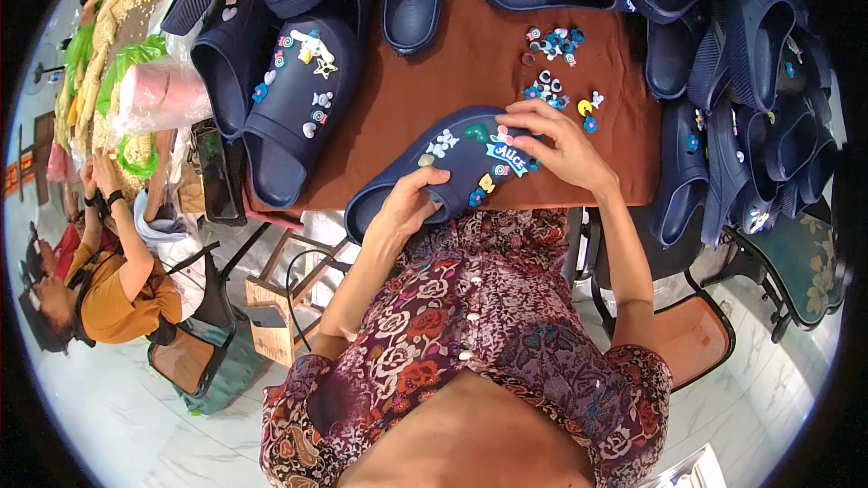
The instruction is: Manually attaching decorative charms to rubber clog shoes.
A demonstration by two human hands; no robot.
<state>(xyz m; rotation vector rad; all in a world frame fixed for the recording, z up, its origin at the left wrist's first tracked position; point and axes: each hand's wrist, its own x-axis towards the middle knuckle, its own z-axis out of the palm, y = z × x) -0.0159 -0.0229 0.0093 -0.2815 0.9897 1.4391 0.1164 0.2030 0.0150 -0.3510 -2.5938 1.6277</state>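
A navy clog [416,143] lies tilted at the table's near edge, its toe pointing to the upper right. My left hand [409,206] is closed on its side by the foot opening, thumb on top, the other fingers mostly hidden. Over the toe, my right hand [565,146] bends its fingers and thumb together on a small pink-and-white shoe charm [500,136]. Just below sits a blue banner charm [507,159]. White, green and yellow charms are also fixed on the upper. Loose charms [556,43] lie in small groups beyond my right hand.
A brown cloth [416,81] covers the table. Decorated navy clogs [298,81] stand at the left, and more clogs [723,126] are heaped at the right. A person in an orange top [131,294] works at the far left. A wooden stool [280,294] stands below the table.
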